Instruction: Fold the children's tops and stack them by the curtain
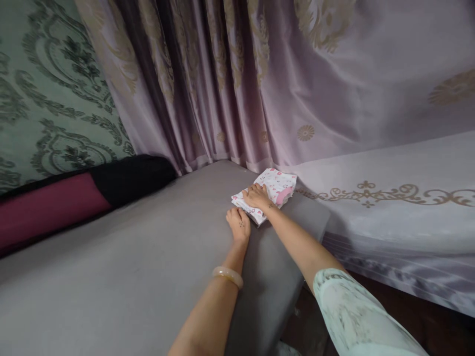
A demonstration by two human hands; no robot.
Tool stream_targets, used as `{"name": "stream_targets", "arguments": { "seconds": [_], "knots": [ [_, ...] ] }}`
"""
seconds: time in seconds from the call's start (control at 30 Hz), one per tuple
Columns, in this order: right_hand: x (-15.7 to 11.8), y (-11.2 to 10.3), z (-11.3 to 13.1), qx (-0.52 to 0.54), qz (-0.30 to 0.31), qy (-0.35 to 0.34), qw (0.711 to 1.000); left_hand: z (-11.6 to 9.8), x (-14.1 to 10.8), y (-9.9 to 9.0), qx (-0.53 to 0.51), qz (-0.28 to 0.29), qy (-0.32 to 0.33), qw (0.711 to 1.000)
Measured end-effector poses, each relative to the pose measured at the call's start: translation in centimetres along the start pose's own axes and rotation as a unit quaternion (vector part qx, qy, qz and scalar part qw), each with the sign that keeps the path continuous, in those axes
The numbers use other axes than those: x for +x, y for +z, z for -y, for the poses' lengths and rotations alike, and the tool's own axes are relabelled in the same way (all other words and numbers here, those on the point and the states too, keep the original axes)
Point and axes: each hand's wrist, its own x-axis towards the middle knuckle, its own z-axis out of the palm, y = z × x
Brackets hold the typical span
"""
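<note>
A folded white cloth with pink and dark prints lies near the far corner of a grey bed-like surface. Its layers show along the near and right edges. My right hand rests flat on top of it, fingers stretched out and pointing left. Just below the cloth's near left corner is my left hand, with a pale bangle farther down that arm. The left fingers are curled down against the grey surface beside the cloth, and I see nothing held in them. Their tips are partly hidden.
A long black and maroon bolster-like item lies along the left edge against green patterned wallpaper. Mauve and gold curtains hang behind the far edge and down the right side. At the lower right the grey surface ends above dark floor.
</note>
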Motion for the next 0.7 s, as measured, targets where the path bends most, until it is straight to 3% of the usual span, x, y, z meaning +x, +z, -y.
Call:
{"name": "stream_targets", "arguments": {
  "seconds": [0.17, 0.3, 0.43, 0.57, 0.7],
  "knots": [
    [-1.3, -0.4, 1.2, -0.014, -0.02, -0.03, 0.999, 0.8, 0.5, -0.7, -0.091, -0.003, -0.057, 0.994],
    [-3.3, 0.1, 2.6, -0.018, -0.008, -0.071, 0.997, 1.2, 1.0, -1.8, -0.149, 0.019, -0.128, 0.98],
    [-4.2, 1.0, 2.9, -0.03, -0.034, -0.082, 0.996, 1.1, 1.0, -3.4, -0.164, 0.054, -0.165, 0.971],
    [-3.8, 0.4, 2.4, 0.0, -0.028, -0.079, 0.996, 1.4, 0.8, -6.2, -0.151, 0.1, -0.168, 0.969],
    [-3.2, -1.1, 0.8, 0.033, -0.085, 0.016, 0.996, 2.6, 1.1, -10.7, -0.133, 0.155, -0.164, 0.965]
  ]
}}
